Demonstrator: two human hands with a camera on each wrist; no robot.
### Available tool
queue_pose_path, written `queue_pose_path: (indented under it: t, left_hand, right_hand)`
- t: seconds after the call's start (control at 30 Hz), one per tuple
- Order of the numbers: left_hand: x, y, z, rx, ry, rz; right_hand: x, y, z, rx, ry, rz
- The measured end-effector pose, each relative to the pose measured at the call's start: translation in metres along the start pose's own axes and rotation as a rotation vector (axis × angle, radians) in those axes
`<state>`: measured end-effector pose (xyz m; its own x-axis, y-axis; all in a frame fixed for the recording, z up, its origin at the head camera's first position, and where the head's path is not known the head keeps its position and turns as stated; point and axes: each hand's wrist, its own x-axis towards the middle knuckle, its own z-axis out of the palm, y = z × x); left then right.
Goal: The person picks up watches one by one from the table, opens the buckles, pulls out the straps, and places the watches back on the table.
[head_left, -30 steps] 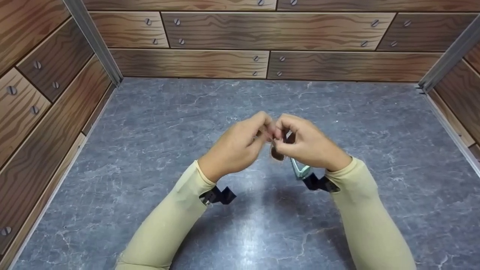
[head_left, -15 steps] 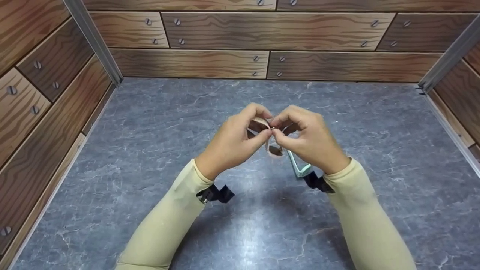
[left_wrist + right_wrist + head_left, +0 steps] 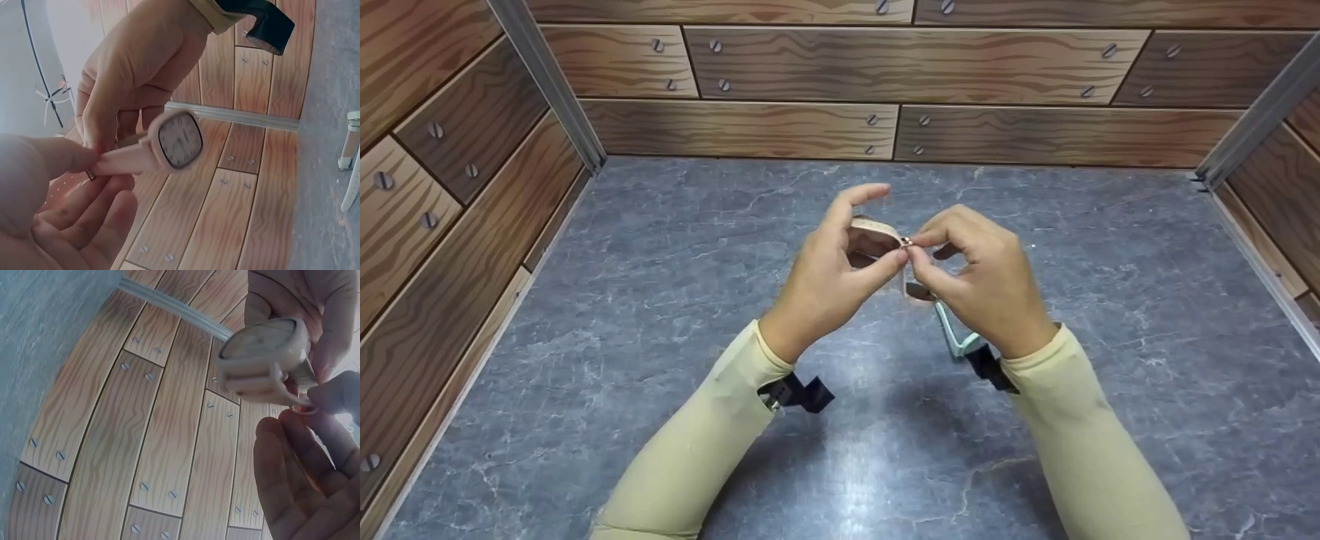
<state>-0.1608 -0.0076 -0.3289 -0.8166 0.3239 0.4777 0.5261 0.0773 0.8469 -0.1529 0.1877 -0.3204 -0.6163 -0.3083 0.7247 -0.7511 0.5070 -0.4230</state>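
Note:
Both hands hold a pink wristwatch (image 3: 181, 139) with a square dial, raised above the table. My left hand (image 3: 826, 289) pinches its strap (image 3: 877, 226) between thumb and fingers, with the index finger lifted away. Opposite it, my right hand (image 3: 986, 277) pinches the strap's end by the small metal buckle (image 3: 907, 242). The watch case hangs below the fingertips in the head view. In the right wrist view, the dial (image 3: 261, 337) is blurred and a strap end loops beside it. Fingers hide how strap and buckle engage.
A mint-green strap-like thing (image 3: 960, 346) lies on the grey marbled table (image 3: 660, 300), partly behind the right wrist. The left wrist view shows a pale strap with a metal buckle (image 3: 350, 132) on the table. Wood-patterned walls (image 3: 915, 67) enclose the back and sides.
The hands have shifted slightly up and now stand a little further apart. The left index finger has lifted off, and the strap and buckle show more plainly.

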Motion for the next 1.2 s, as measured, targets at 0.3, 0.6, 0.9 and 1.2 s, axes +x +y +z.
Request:
queue_pose_path:
  t: [0.3,0.6,0.9,1.2]
  left_hand:
    - [-0.0008,-0.0013,0.0003,-0.083,0.018,0.021]
    - [-0.0018,-0.0014,-0.0009,-0.019,0.019,-0.074]
    - [-0.0022,-0.0018,-0.0018,0.110,-0.027,-0.028]
    - [-0.0018,0.0006,-0.0024,0.139,-0.036,-0.006]
  right_hand:
    - [-0.0014,-0.0040,-0.0026,0.092,-0.047,0.071]
    - [-0.0001,-0.0053,0.0030,0.189,0.003,0.078]
    - [-0.0014,-0.0040,-0.0035,0.161,-0.113,0.107]
    - [-0.0007,-0.0021,-0.0003,0.148,-0.051,0.044]
